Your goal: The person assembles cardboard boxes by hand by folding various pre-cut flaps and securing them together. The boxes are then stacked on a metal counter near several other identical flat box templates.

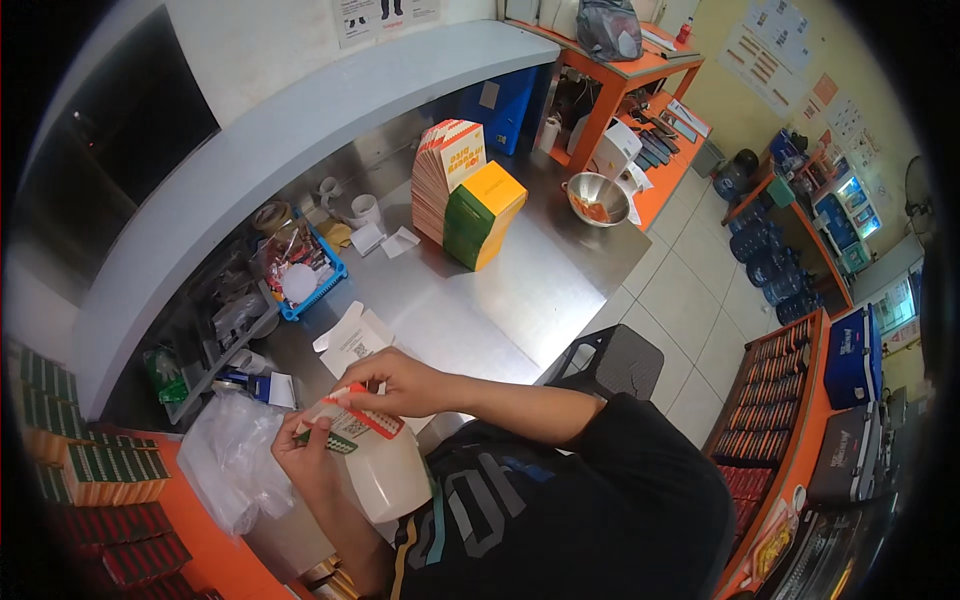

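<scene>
fingers [318, 425] of the left hand [305, 455] curl narrowly around a small red, white and green carton [350, 425], pinching its left end, while the right hand [395, 380] closes its fingers on the carton's upper edge from the other side. both hands hold the carton in the air, close to the person's chest and just above a translucent white plastic jug [390, 470], which sits touching the carton's underside, apparently in the lap.

the carton's long axis runs from lower left to upper right, tilted slightly upward, with its open or flap end seeming to point toward the left hand; i cannot tell for sure which end is open.

judging from this, the thin card could crease or tear if either pinch tightens, and the carton could slip and drop onto the jug or the floor because only fingertips grip it. the jug, unheld, might roll off.

left of the hands lies a clear plastic bag [235, 455] on an orange shelf. farther ahead on the steel table [500, 300] are an unfolded white carton blank [352, 340], a blue basket [305, 270], then a stack of flat cartons [470, 195] and a metal bowl [597, 198] on the right.
</scene>
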A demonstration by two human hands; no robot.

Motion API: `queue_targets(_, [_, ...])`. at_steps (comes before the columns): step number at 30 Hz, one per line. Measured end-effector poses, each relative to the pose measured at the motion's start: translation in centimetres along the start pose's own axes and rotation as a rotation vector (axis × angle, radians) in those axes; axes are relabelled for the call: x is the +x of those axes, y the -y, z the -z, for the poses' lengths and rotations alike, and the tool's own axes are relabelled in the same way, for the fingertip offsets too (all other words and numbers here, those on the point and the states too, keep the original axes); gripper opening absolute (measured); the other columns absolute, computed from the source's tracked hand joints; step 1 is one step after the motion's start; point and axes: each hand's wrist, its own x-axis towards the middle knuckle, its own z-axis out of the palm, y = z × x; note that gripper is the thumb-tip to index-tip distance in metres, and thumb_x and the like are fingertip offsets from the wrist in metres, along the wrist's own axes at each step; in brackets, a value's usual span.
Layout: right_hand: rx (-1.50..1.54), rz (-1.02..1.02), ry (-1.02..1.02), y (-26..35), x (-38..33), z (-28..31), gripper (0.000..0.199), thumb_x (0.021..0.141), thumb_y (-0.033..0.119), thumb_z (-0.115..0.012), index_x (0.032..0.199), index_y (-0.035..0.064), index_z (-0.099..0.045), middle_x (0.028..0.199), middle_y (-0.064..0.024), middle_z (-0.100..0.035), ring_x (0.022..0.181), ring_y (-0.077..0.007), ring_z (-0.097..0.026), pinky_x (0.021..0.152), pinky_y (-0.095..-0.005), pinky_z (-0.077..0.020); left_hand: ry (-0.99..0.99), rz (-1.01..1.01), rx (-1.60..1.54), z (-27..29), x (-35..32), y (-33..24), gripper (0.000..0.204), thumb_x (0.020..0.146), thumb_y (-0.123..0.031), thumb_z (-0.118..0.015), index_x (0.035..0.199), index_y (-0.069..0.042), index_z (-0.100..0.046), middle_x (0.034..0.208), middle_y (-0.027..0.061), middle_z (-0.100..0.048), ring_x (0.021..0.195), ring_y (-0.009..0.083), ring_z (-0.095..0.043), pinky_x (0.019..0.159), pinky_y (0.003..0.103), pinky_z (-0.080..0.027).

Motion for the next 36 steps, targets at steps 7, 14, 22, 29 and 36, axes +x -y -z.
queue_targets(7, [-0.246, 0.193, -0.115, -0.5, 0.8, -1.2, 0.018, 0.098, 0.019, -0.063, 0.096, 0.0025, -0.071, 0.08, -0.0124, -0.069, 0.066, -0.0234, -0.065, 0.062, -0.0336, -0.0496, -0.032, 0.023, -0.017, -1.1, 0.8, -0.9, 0.045, 0.092, -0.038, -0.073, 0.084, 0.005, -0.067, 0.078, 0.0008, -0.062, 0.07, 0.0088, -0.054, 0.067, 0.026, -0.043])
queue_targets(14, [-0.154, 0.23, -0.342, 0.9, 0.9, -0.5, 0.019, 0.097, 0.015, -0.063, 0.086, -0.0005, -0.068, 0.069, -0.0121, -0.059, 0.06, -0.0217, -0.055, 0.059, -0.0327, -0.0433, 0.204, 0.099, 0.374, 1.3, -1.3, 3.1, 0.03, 0.098, -0.017, -0.065, 0.077, 0.003, -0.063, 0.081, 0.0033, -0.065, 0.072, 0.0086, -0.053, 0.067, 0.026, -0.042])
queue_targets(22, [0.113, -0.191, -0.144, 0.1, -0.2, -0.6, 0.035, 0.104, 0.03, -0.056, 0.11, -0.0004, -0.07, 0.076, -0.009, -0.066, 0.065, -0.0116, -0.051, 0.064, -0.0291, -0.0458, -0.015, 0.001, 0.307, -0.5, -1.6, 2.8, 0.03, 0.099, -0.015, -0.063, 0.076, 0.005, -0.062, 0.076, 0.0039, -0.061, 0.072, 0.01, -0.049, 0.066, 0.028, -0.04])
queue_targets(29, [-0.619, -0.134, -0.027, -1.8, -1.7, 0.5, 0.038, 0.097, 0.023, -0.057, 0.132, 0.0085, -0.061, 0.098, -0.0201, -0.071, 0.087, -0.0399, -0.067, 0.073, -0.0507, -0.0531, 0.018, -0.167, 0.634, -2.0, -0.6, 1.6, 0.027, 0.095, -0.007, -0.063, 0.118, 0.007, -0.061, 0.12, 0.0143, -0.062, 0.109, 0.0212, -0.058, 0.094, 0.033, -0.046])
queue_targets(36, [-0.835, 0.041, 0.129, -1.1, -3.0, -3.3, 0.071, 0.097, 0.032, -0.06, 0.156, 0.009, -0.029, 0.154, -0.0196, -0.038, 0.138, -0.0425, -0.04, 0.112, -0.0506, -0.0337, 0.224, 0.125, 0.22, -3.4, -3.2, 2.3, 0.06, 0.096, -0.003, -0.062, 0.148, 0.004, -0.034, 0.139, 0.0194, -0.052, 0.127, 0.0286, -0.054, 0.107, 0.038, -0.044])
